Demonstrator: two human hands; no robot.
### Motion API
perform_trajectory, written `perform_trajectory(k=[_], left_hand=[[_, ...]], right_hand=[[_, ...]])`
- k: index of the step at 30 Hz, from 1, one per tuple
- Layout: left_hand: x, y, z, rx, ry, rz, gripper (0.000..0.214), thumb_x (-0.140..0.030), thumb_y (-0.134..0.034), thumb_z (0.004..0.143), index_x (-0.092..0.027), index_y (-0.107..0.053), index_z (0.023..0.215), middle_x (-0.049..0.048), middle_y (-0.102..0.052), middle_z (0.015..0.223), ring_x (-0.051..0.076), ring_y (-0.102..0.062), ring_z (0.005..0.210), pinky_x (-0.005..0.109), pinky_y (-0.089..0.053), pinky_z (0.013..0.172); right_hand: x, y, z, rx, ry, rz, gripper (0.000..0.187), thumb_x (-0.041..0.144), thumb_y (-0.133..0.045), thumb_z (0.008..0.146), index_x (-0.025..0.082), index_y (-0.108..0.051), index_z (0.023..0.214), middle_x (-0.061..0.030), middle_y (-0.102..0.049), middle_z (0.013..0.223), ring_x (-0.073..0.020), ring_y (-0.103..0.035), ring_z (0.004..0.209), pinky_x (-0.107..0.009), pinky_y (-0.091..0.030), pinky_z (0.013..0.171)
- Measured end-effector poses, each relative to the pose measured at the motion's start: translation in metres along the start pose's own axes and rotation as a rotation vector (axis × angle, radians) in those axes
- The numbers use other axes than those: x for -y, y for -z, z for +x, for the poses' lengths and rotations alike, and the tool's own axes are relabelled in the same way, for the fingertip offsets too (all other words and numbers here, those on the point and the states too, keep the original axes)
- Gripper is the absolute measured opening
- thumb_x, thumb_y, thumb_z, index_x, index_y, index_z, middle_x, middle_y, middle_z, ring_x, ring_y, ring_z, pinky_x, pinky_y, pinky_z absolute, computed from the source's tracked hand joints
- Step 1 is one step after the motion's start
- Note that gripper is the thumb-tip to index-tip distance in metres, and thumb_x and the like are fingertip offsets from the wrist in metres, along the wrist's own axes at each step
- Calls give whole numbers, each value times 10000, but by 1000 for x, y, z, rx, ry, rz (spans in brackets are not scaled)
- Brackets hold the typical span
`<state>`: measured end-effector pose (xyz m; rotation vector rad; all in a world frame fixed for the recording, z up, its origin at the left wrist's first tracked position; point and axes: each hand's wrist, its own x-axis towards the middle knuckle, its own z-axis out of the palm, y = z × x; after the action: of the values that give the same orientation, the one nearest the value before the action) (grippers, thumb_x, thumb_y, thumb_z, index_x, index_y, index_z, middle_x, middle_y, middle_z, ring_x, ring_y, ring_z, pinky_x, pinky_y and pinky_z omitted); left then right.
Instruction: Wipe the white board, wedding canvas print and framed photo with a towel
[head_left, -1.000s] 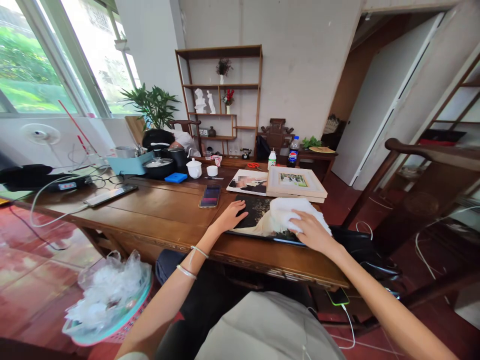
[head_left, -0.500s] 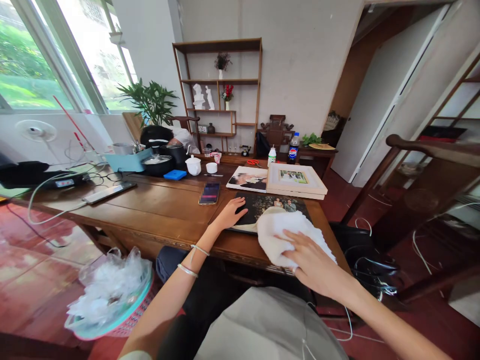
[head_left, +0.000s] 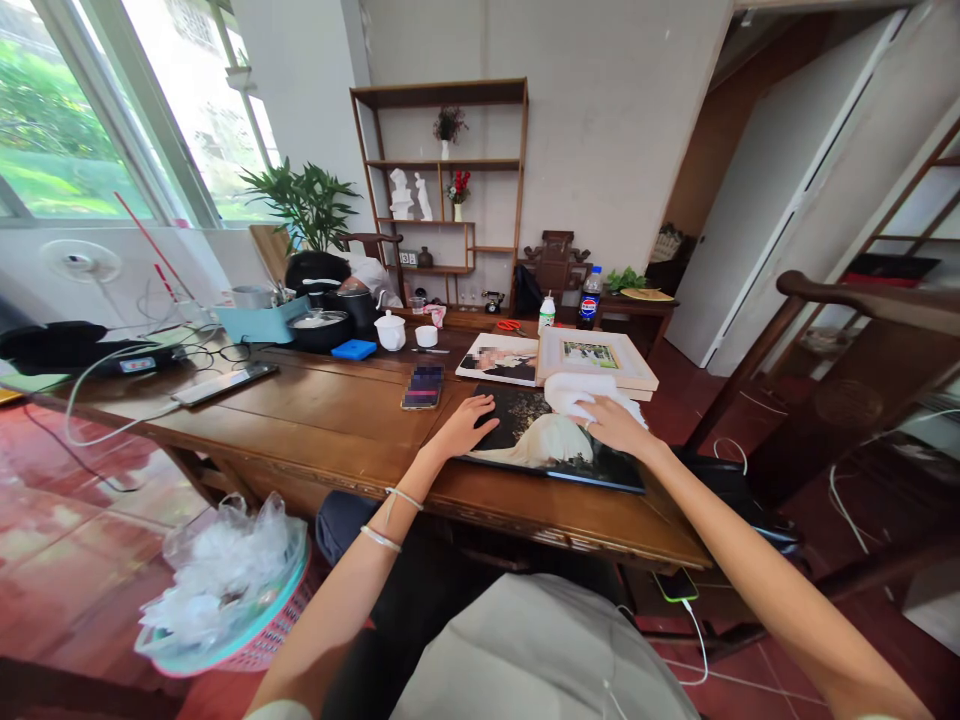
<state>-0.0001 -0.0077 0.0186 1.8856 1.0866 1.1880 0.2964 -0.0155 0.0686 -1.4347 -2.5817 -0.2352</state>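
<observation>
On the table [head_left: 360, 400], a photo [head_left: 555, 440] lies lengthwise, left to right. Open left hand [head_left: 466, 425] touches it; loosely curled right hand [head_left: 618, 424] holds a white cloth [head_left: 574, 388].

A rumpled white cloth [head_left: 570, 388] partly covers a dark photo panel [head_left: 553, 442] lying flat.

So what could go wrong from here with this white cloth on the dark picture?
The dark picture lies near the front edge of the table, so a hard push might tip it off. The white cloth, under the right hand, is close to the framed picture and could knock it.
</observation>
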Motion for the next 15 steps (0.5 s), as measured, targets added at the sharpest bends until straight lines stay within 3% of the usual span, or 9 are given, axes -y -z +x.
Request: perform_trajectory(k=[3, 6, 10, 13, 15], left_hand=[[1, 0, -1, -6, 10, -3, 280, -270, -698, 692, -213, -672, 965, 80, -557, 1274, 243, -368, 1298, 397, -161, 1132], [3, -1, -2, 0, -36, 82, 272, -298, -666, 728, -212, -666, 986, 83, -565, 1265, 251, -393, 1283, 407, -193, 1125], [7, -1, -2, -1, -93, 203, 294, -335, -598, 787, -202, -650, 1044, 90, -558, 1278, 253, -410, 1276, 416, -233, 1112], [11, 0, 0, 26, -134, 278, 355, -350, -575, 801, -163, -631, 1098, 111, -544, 1297, 250, -410, 1278, 413, -253, 1105], [13, 1, 1, 59, -167, 360, 399, -354, -552, 816, -124, -610, 1137, 132, -525, 1314, 254, -407, 1281, 418, -265, 1099]], right_hand=[[17, 4, -16, -1, 16, -12, 341, 235, -392, 899, 121, -613, 1132, -178, -586, 1204, -298, -487, 1178, -430, -375, 949], [50, 17, -51, 37, 70, 23, 348, 163, -430, 843, 118, -620, 1132, -187, -560, 1240, -304, -418, 1246, -450, -343, 987], [84, 37, -92, 105, 151, 134, 388, 87, -482, 741, 195, -656, 1070, -106, -523, 1312, -267, -352, 1298, -446, -282, 1050], [78, 37, -92, 82, 135, 167, 254, 204, -514, 800, 209, -684, 989, -102, -536, 1295, -271, -407, 1257, -432, -320, 1025], [58, 27, -76, 37, 77, 174, 293, 349, -473, 866, 190, -682, 996, -134, -569, 1239, -281, -453, 1214, -425, -360, 988]])
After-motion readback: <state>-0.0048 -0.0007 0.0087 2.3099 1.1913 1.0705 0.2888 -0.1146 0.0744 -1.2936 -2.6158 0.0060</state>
